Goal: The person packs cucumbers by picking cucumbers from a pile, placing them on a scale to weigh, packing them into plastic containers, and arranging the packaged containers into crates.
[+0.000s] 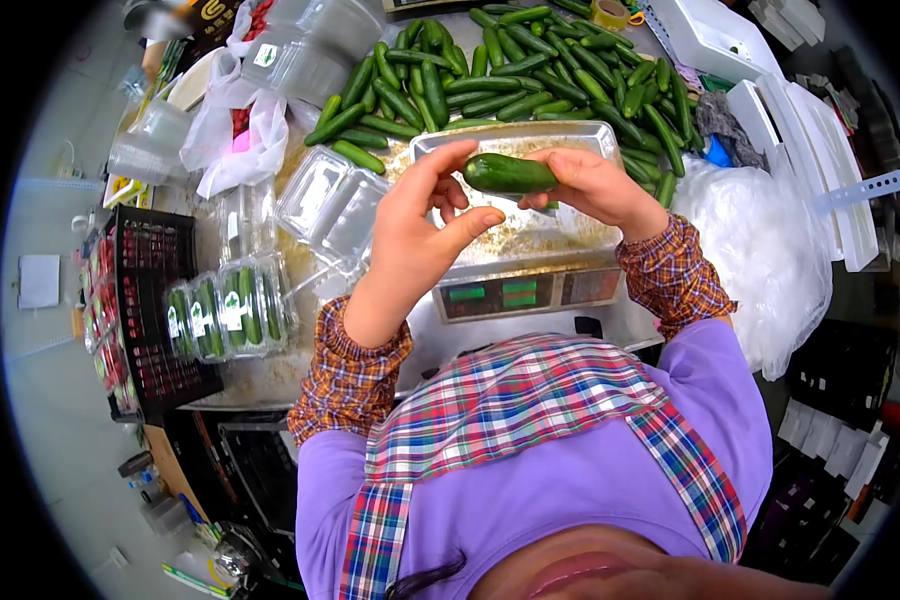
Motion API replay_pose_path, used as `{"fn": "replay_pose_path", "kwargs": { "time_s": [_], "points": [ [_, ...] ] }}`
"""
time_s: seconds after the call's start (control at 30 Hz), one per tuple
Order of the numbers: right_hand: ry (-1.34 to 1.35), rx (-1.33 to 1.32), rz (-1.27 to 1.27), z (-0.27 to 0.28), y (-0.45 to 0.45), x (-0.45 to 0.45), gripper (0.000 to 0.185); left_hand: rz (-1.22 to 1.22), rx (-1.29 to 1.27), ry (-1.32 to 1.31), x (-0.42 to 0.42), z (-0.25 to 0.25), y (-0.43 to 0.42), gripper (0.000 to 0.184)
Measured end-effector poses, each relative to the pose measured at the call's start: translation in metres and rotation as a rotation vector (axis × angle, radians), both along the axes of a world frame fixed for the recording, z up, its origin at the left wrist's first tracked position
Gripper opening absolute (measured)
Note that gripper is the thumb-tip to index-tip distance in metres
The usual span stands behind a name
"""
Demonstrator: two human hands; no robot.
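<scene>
Over the metal tray of a scale (530, 262), my right hand (595, 185) grips one end of a green cucumber (508, 174). My left hand (425, 215) is beside the cucumber's other end, its thumb apart from the curved fingers and nothing held between them. The scale's green-lit display (520, 291) faces me below the tray. Many loose cucumbers (500, 80) lie heaped behind the scale. An open clear plastic box (332, 205) rests just left of my left hand.
Packed cucumbers in clear boxes (238, 305) stand at the left, beside a black crate (155, 300). Stacked clear containers (315, 50) are at the back left. A heap of clear plastic bags (755, 250) and white foam boxes (705, 40) are at the right.
</scene>
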State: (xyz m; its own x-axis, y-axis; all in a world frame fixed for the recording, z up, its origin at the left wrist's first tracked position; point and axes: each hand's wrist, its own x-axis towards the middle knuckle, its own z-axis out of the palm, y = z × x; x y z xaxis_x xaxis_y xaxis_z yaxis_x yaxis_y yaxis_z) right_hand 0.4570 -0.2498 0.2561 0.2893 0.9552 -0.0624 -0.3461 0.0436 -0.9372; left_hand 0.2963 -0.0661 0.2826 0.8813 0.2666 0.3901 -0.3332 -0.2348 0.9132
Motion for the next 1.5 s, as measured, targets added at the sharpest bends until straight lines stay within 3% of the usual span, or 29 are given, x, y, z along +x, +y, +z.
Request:
{"fn": "replay_pose_path", "kwargs": {
  "time_s": [0.33,0.47,0.57,0.6,0.7,0.77,0.87,0.97,1.0,1.13,1.27,1.3,1.33,1.37,1.5],
  "points": [
    [-0.378,-0.02,-0.102,-0.008,-0.019,-0.037,0.039,0.12,-0.003,0.075,-0.039,-0.018,-0.014,0.034],
    [-0.922,-0.314,-0.565,-0.042,-0.021,-0.011,0.039,0.077,-0.206,0.296,-0.051,-0.039,0.006,0.03],
    [-1.598,-0.55,-0.422,-0.076,-0.024,-0.011,0.042,0.001,-0.124,0.447,-0.044,-0.079,0.02,0.028],
    [-1.52,-0.585,-0.403,-0.08,-0.021,-0.016,0.043,-0.022,-0.122,0.474,-0.039,-0.086,0.019,0.028],
    [-1.652,-0.604,-0.491,-0.079,-0.014,-0.026,0.041,-0.081,-0.137,0.541,-0.014,-0.101,0.009,0.03],
    [-1.646,-0.619,-0.513,-0.087,-0.01,-0.021,0.04,-0.095,-0.269,0.559,0.007,-0.107,-0.002,0.031],
    [-1.624,-0.587,-0.519,-0.09,-0.013,-0.014,0.038,-0.03,-0.09,0.474,0.034,-0.138,-0.008,0.029],
    [-1.564,-0.558,-0.477,-0.085,-0.017,-0.009,0.035,0.214,0.783,0.312,0.03,-0.132,-0.013,0.03],
    [-1.567,-0.561,-0.468,-0.084,-0.015,-0.009,0.032,0.227,0.776,0.155,0.033,-0.134,-0.009,0.031],
    [-1.619,-0.731,-0.321,-0.083,-0.003,-0.008,0.033,0.271,0.746,0.074,0.021,-0.134,-0.007,0.027],
    [-1.333,-0.762,-0.451,-0.084,0.001,-0.001,0.041,0.408,0.702,-0.011,-0.009,-0.125,0.02,0.023],
    [-0.999,-0.743,-0.413,-0.078,-0.002,0.008,0.039,0.43,0.643,-0.039,-0.017,-0.124,0.032,0.019],
    [-0.571,-0.623,-0.437,-0.072,-0.005,0.01,0.039,0.461,0.513,-0.017,-0.027,-0.118,0.038,0.019],
    [-0.258,-0.343,-0.481,-0.066,-0.013,0.008,0.042,0.49,0.384,0.0,-0.036,-0.11,0.044,0.019],
    [-0.249,0.027,-0.281,0.001,-0.024,-0.022,0.045,0.424,-0.172,0.104,-0.058,-0.06,0.052,0.025]
  ]
}}
